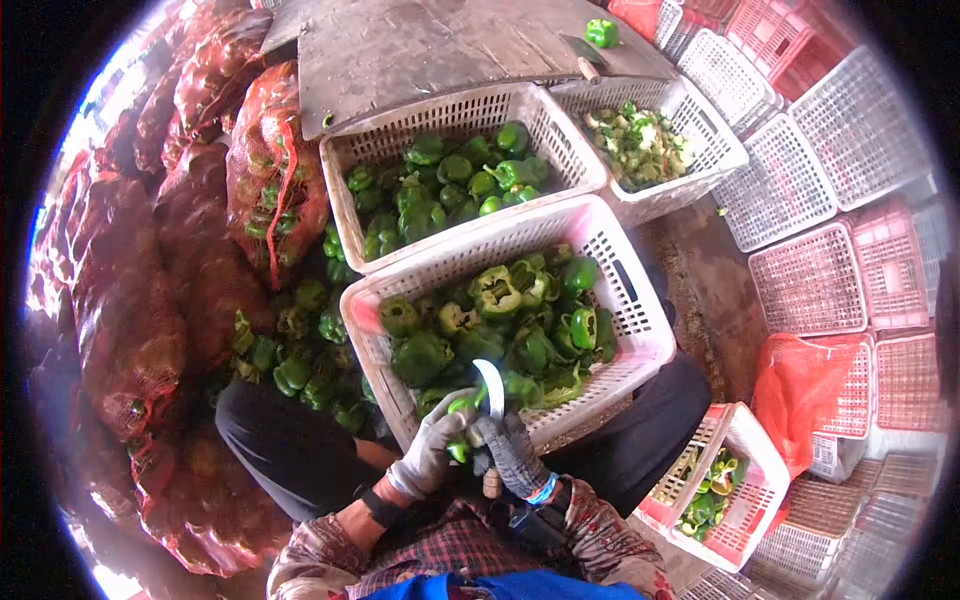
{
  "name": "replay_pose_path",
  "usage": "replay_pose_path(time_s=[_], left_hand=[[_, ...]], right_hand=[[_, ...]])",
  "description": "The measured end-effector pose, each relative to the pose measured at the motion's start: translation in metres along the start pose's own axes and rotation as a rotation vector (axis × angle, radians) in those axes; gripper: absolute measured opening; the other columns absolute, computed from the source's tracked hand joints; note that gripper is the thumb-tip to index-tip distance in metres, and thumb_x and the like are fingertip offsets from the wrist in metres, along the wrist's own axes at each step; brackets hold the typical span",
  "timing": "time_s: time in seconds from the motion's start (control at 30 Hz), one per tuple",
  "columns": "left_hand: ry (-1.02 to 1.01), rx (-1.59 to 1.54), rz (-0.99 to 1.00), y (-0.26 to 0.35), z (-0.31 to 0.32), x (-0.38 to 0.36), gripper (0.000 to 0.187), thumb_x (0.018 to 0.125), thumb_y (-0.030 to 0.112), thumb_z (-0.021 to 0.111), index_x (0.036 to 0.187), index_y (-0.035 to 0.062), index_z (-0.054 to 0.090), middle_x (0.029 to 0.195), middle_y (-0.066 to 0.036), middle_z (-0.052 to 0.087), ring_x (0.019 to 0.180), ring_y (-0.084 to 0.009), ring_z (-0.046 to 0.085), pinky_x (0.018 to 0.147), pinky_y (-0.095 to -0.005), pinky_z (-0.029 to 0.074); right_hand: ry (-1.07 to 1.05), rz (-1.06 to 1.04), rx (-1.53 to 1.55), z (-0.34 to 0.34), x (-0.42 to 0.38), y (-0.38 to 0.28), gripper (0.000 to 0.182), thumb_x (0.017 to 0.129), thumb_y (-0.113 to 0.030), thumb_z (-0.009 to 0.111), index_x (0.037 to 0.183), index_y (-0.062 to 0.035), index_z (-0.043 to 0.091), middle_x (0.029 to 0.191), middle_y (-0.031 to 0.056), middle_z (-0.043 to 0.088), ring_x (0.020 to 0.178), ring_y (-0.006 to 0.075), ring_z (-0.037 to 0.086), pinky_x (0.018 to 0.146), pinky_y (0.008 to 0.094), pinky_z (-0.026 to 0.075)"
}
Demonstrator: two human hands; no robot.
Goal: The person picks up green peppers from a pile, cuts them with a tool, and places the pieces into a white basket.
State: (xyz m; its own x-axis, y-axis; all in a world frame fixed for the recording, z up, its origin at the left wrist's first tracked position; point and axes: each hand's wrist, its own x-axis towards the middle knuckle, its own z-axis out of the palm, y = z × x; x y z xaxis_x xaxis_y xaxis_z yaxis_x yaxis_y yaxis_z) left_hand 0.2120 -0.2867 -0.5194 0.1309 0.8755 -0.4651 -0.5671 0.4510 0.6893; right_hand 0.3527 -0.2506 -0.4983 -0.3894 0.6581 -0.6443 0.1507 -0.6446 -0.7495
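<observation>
My left hand (428, 455), in a pale grey glove, is closed around a green pepper (461, 404), part of which shows between the fingers. Close against it, my right hand (512, 456) in a darker glove grips a curved knife (491, 385). The blade points up and away from me, and the end of its wooden handle sticks out below the fist. Just beyond both hands stands a white crate (622, 265) of green bell peppers (420, 360), some cut open with pale insides. Whether the blade touches the held pepper is hidden.
Behind lies another crate (335, 190) of whole peppers, beside a crate (715, 115) of trimmings. A wooden board (430, 45) carries a cleaver (588, 68) and one pepper (601, 33). Mesh sacks (130, 300) fill the left; stacked crates (780, 185) and a pepper crate (765, 480) stand right.
</observation>
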Motion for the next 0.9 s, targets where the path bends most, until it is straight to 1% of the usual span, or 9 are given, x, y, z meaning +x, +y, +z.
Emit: replay_pose_path(time_s=[0.13, 0.27, 0.33, 0.43, 0.5, 0.57, 0.67, 0.8, 0.9], left_hand=[[0.122, -0.279, -0.148, 0.004, 0.005, 0.003, 0.033, 0.099, 0.029, 0.038, 0.115, 0.0064, 0.057, 0.107, -0.005, 0.063, 0.099, -0.0166, 0.060, 0.085, -0.0307, 0.050], [0.289, -0.025, -0.138, 0.004, -0.005, 0.012, 0.037, 0.090, 0.021, 0.061, 0.124, 0.0062, 0.054, 0.118, -0.009, 0.058, 0.107, -0.0186, 0.055, 0.094, -0.0325, 0.045], [0.226, 1.168, 0.387, -0.018, -0.027, 0.013, 0.060, 0.078, 0.037, 0.073, 0.129, 0.0128, 0.053, 0.126, -0.022, 0.050, 0.116, -0.0396, 0.049, 0.100, -0.0450, 0.040], [-0.343, 1.494, 0.283, -0.018, -0.026, 0.008, 0.042, 0.085, 0.035, 0.067, 0.119, 0.0098, 0.062, 0.127, -0.016, 0.055, 0.116, -0.0343, 0.051, 0.095, -0.0403, 0.045], [-0.305, 1.135, -0.040, -0.001, -0.020, 0.014, 0.035, 0.087, 0.030, 0.066, 0.114, 0.0073, 0.064, 0.113, -0.013, 0.063, 0.102, -0.0275, 0.059, 0.087, -0.0368, 0.050], [-0.128, 0.818, 0.109, -0.003, -0.025, 0.002, 0.024, 0.091, 0.021, 0.063, 0.106, 0.0025, 0.066, 0.084, -0.007, 0.070, 0.076, -0.0135, 0.064, 0.072, -0.0296, 0.053], [0.237, 0.493, -0.018, 0.044, -0.037, -0.021, 0.019, 0.089, 0.015, 0.064, 0.100, -0.0003, 0.067, 0.083, -0.003, 0.068, 0.074, -0.0074, 0.059, 0.067, -0.0249, 0.049], [0.809, 0.662, 0.186, 0.056, -0.132, -0.023, 0.024, 0.083, 0.020, 0.064, 0.096, 0.0004, 0.067, 0.077, -0.008, 0.068, 0.072, -0.0183, 0.064, 0.071, -0.0320, 0.052], [1.256, 1.082, -0.010, 0.065, -0.210, -0.021, 0.055, 0.077, 0.032, 0.068, 0.122, 0.0035, 0.054, 0.117, -0.020, 0.057, 0.102, -0.0326, 0.059, 0.086, -0.0405, 0.049]], right_hand=[[0.002, -0.924, -0.831, -0.008, 0.009, 0.001, 0.043, 0.091, -0.018, 0.057, 0.130, -0.0028, 0.047, 0.116, 0.0188, 0.060, 0.102, 0.0364, 0.059, 0.092, 0.0413, 0.045], [-0.049, -0.581, -0.597, -0.027, -0.005, -0.024, 0.044, 0.088, -0.021, 0.065, 0.126, -0.0055, 0.051, 0.104, 0.0152, 0.065, 0.093, 0.0321, 0.064, 0.083, 0.0361, 0.050], [-0.067, -0.601, -0.583, -0.046, 0.005, -0.045, 0.034, 0.085, -0.020, 0.068, 0.114, -0.0055, 0.056, 0.099, 0.0117, 0.065, 0.091, 0.0234, 0.064, 0.083, 0.0335, 0.050], [-0.014, -0.756, -0.398, -0.075, 0.045, -0.081, 0.028, 0.089, -0.018, 0.063, 0.113, -0.0042, 0.056, 0.101, 0.0108, 0.063, 0.094, 0.0197, 0.061, 0.082, 0.0320, 0.050], [0.270, -0.783, -0.431, -0.108, 0.066, -0.149, 0.032, 0.091, -0.014, 0.059, 0.120, -0.0039, 0.052, 0.108, 0.0108, 0.060, 0.098, 0.0192, 0.059, 0.085, 0.0310, 0.048], [0.455, -0.915, -0.387, -0.154, 0.091, -0.231, 0.036, 0.092, -0.011, 0.055, 0.127, -0.0035, 0.049, 0.116, 0.0107, 0.057, 0.103, 0.0187, 0.057, 0.088, 0.0301, 0.046], [0.496, -1.132, -0.289, -0.223, 0.115, -0.289, 0.044, 0.095, -0.006, 0.049, 0.138, -0.0029, 0.043, 0.127, 0.0106, 0.053, 0.110, 0.0180, 0.053, 0.093, 0.0287, 0.044], [0.684, -0.603, -0.196, -0.134, 0.063, -0.229, 0.046, 0.094, -0.026, 0.056, 0.133, -0.0044, 0.049, 0.093, 0.0010, 0.059, 0.062, 0.0048, 0.051, 0.050, 0.0175, 0.039], [0.505, -0.384, -0.178, -0.117, 0.060, -0.130, 0.037, 0.092, -0.032, 0.058, 0.117, -0.0049, 0.059, 0.083, 0.0071, 0.063, 0.040, 0.0102, 0.050, 0.033, 0.0240, 0.035]])
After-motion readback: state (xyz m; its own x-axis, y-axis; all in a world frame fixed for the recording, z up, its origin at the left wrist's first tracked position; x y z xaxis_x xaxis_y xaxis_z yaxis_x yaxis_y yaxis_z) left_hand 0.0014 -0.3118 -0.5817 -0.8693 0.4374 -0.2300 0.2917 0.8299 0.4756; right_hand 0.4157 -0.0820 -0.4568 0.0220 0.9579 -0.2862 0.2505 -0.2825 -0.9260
